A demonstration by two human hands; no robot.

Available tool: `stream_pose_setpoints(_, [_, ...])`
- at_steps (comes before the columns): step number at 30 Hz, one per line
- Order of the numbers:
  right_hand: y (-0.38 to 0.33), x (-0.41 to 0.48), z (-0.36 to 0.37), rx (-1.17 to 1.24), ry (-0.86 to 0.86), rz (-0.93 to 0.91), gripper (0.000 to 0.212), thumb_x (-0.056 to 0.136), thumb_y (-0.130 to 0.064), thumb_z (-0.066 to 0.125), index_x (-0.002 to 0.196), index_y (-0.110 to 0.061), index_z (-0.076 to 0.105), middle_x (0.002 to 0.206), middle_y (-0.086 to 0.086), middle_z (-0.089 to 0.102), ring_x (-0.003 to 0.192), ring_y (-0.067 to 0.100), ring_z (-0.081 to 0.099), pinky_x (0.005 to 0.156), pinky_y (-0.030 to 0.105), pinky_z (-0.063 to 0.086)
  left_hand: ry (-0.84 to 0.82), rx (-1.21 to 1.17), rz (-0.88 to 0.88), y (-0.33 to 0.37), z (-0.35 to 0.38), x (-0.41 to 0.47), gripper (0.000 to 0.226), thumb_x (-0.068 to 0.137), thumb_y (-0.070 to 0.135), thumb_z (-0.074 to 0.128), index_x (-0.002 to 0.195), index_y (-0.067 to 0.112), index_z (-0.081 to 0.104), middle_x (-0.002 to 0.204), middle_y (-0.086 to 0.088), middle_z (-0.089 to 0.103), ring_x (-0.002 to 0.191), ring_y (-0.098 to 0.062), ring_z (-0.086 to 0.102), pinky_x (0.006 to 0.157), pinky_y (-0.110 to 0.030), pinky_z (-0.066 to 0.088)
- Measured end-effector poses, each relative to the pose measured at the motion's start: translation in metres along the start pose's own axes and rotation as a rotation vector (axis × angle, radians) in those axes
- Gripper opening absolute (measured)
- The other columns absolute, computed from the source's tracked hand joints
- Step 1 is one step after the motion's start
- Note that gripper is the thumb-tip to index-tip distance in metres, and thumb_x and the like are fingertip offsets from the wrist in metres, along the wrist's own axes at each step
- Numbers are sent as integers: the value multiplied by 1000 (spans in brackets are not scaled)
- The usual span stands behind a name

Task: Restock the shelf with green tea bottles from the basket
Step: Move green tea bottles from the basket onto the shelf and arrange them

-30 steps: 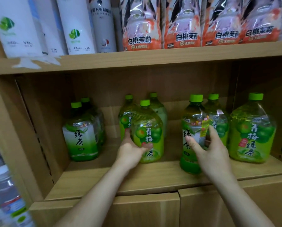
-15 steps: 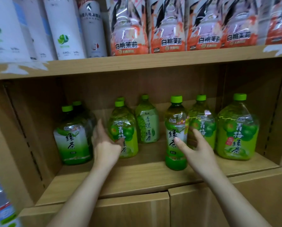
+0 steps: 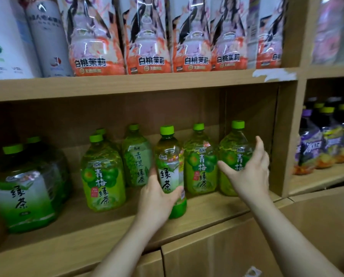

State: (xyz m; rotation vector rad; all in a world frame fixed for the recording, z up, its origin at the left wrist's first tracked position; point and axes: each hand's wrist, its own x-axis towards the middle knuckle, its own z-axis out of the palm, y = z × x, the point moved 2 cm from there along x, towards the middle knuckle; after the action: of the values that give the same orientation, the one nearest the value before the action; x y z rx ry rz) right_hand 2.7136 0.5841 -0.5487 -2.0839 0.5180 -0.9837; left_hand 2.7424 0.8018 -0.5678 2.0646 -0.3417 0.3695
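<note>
Green tea bottle (image 3: pixel 169 168) stands near the front edge of the lower shelf (image 3: pixel 107 226); left hand (image 3: pixel 157 198) grips its lower body, thumb across the label; right hand (image 3: pixel 249 172) has fingers straight and spread, touching the end plum tea bottle (image 3: pixel 234 154) at the gripped bottle's 3 o'clock; second plum tea bottle (image 3: pixel 200 164) stands between them.
</note>
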Motion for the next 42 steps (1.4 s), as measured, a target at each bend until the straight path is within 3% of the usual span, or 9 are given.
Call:
stream_pose_setpoints(6, [10, 16, 6, -70, -21, 48, 110, 68, -43, 79, 147, -32, 4, 135, 19, 37, 118, 41, 48, 91, 48, 45, -22, -25, 29, 2, -1, 0, 49, 70, 33, 81, 103, 34, 45, 92, 24, 53, 87, 0, 52, 82, -21, 45])
stream_pose_setpoints(11, [11, 10, -1, -75, -36, 44, 97, 75, -58, 65, 146, -36, 4, 148, 18, 25, 135, 39, 28, 101, 57, 33, -46, -58, 99, 13, 25, -4, 50, 63, 35, 85, 98, 36, 50, 92, 23, 63, 86, 14, 57, 73, -11, 47])
stream_pose_setpoints(14, [-8, -15, -13, 46, 62, -171, 84, 78, -67, 54, 145, -40, 12, 150, 5, 26, 137, 27, 25, 105, 56, 29, -78, -85, 147, 28, 51, -7, 60, 63, 37, 85, 112, 33, 50, 104, 16, 66, 93, -1, 62, 80, -23, 52])
stream_pose_setpoints(18, [-23, -25, -9, 311, -208, -252, 96, 65, -72, 63, 143, -43, 17, 138, -5, 47, 123, 12, 50, 102, 44, 45, -254, -67, 175, 38, 69, 2, 79, 55, 40, 79, 127, 33, 48, 122, 14, 59, 112, -6, 56, 93, -27, 48])
stream_pose_setpoints(22, [-16, -15, -7, 225, -101, -271, 90, 64, -50, 79, 139, -29, 34, 125, -6, 57, 114, 12, 56, 97, 38, 49, -146, -210, 115, 42, 48, 23, 61, 66, 7, 73, 113, 38, 49, 118, 7, 61, 101, -6, 60, 81, -15, 48])
stream_pose_setpoints(24, [-12, -13, -4, 214, -85, -271, 91, 64, -50, 79, 140, -27, 33, 127, -4, 54, 118, 13, 52, 99, 38, 48, 5, -104, 140, 46, 42, 42, 74, 72, 14, 74, 131, 37, 35, 134, 3, 50, 116, -10, 53, 89, -19, 45])
stream_pose_setpoints(28, [-4, -6, -3, 75, -34, -222, 95, 65, -55, 76, 142, -33, 25, 132, 2, 34, 126, 23, 32, 100, 47, 43, -91, 92, 159, 55, 65, 71, 106, 73, 30, 77, 142, 52, -1, 155, -1, 23, 142, -27, 23, 113, -48, 27])
stream_pose_setpoints(36, [15, -3, 5, 9, -147, -186, 104, 61, -68, 69, 146, -36, 19, 159, -1, -10, 147, 30, -2, 113, 50, 21, 80, 602, 215, 30, 42, 105, 108, 71, 56, 71, 150, 22, 6, 140, -8, 48, 126, -29, 46, 105, -45, 31])
stream_pose_setpoints(42, [22, 7, 6, 65, -191, -210, 103, 55, -78, 62, 143, -38, 25, 160, 3, 10, 146, 28, 10, 112, 46, 24, 144, 1025, 136, 19, 23, 139, 104, 73, 65, 62, 148, 10, 15, 145, -7, 39, 138, -27, 24, 100, -49, 29])
